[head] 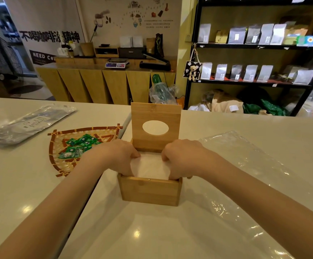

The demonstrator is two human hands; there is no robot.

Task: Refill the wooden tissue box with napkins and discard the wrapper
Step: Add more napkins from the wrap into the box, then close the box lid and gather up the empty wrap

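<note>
Hands (118, 156) (182, 157) curled around napkins (150, 168) inside box (149, 191)

Glossy off-white counter (217, 128) up front, ceiling lights glinting off it. Behind it, a long wooden cabinet (103, 85) with angled panel fronts, carrying a small scale (116, 63) and a black heat sealer (154, 63). Above the cabinet, a white wall poster (133, 17) with coffee doodles, plus big black Chinese lettering (49, 37) further left. Right of the cabinet, a black metal shelf rack (254, 46) lined with silver pouches (254, 35), bags piled underneath on the floor.
</note>
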